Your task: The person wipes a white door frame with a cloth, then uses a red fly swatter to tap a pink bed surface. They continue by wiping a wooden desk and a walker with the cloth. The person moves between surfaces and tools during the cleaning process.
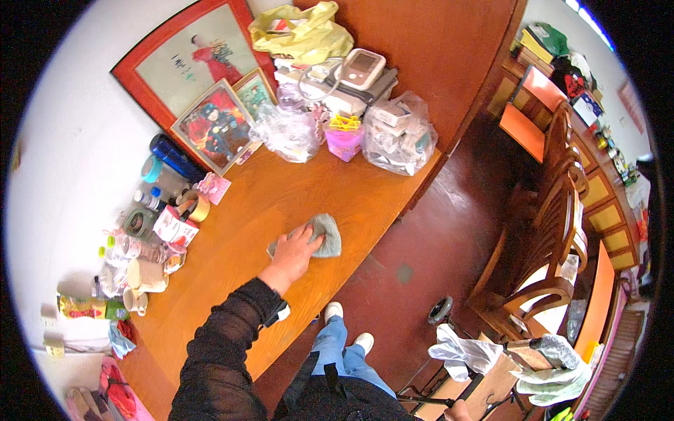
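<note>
My left hand presses a grey-green cloth flat on the wooden tabletop, its fingers spread over the cloth's left part. A black sheer sleeve covers that arm, with a band at the wrist. At the bottom right, my right hand is partly cut off by the picture's rim; it is closed around the end of a dark handle. Plastic bags hang on a wheeled frame close to it.
Bottles, a mug and boxes line the wall side. Framed pictures, a pink container, filled plastic bags and a blood pressure monitor stand at the far end. Wooden chairs are at the right, beyond the red floor.
</note>
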{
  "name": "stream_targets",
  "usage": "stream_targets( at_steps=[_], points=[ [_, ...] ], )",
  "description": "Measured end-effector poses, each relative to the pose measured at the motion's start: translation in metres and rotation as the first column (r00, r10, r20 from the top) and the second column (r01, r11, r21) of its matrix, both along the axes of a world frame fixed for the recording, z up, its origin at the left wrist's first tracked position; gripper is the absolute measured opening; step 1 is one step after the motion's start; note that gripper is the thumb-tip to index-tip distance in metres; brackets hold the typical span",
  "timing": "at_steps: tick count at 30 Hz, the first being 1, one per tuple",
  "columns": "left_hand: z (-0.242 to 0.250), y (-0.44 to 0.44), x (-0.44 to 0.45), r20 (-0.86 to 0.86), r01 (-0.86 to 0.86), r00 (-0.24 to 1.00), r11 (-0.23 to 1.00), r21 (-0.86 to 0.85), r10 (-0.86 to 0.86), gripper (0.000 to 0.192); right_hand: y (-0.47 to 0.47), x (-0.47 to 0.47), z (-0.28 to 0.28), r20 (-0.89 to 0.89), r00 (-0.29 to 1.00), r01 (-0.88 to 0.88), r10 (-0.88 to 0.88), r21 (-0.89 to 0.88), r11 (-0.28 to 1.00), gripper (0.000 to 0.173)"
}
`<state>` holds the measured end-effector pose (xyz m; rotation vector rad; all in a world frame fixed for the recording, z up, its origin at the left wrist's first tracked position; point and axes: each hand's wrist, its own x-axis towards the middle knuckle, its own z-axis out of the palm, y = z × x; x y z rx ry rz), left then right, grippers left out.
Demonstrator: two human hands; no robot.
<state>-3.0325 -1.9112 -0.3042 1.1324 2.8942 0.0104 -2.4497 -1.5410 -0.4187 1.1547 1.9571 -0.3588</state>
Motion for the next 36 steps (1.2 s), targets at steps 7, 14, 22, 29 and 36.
stream_targets(
  at_steps=[7, 14, 22, 29, 36],
  points=[
    [0.021, -0.067, 0.045, 0.020, -0.004, 1.000, 0.993, -0.120, 0.007, 0.053, 0.002, -0.011, 0.000, -0.008, 1.000, -0.004, 0.004, -0.043, 0.999, 0.025],
    [0.006, -0.029, -0.037, -0.059, -0.124, 0.991, 0.988, -0.092, 0.119, 0.046, 0.001, -0.011, -0.004, -0.002, 1.000, 0.022, -0.022, -0.063, 0.998, 0.027],
    [0.007, 0.010, -0.124, -0.010, -0.226, 0.974, 0.964, -0.140, 0.227, 0.050, 0.002, -0.004, -0.005, 0.003, 0.998, 0.055, -0.055, -0.096, 0.994, 0.030],
    [0.002, -0.011, -0.173, -0.022, -0.251, 0.968, 0.962, -0.107, 0.250, 0.049, -0.004, 0.001, 0.009, -0.021, 0.998, 0.056, -0.060, -0.148, 0.987, 0.032],
    [0.008, -0.092, -0.156, 0.023, -0.365, 0.930, 0.929, -0.058, 0.367, 0.054, -0.018, -0.037, 0.046, -0.018, 0.964, 0.259, -0.266, -0.179, 0.949, 0.028]
  ],
)
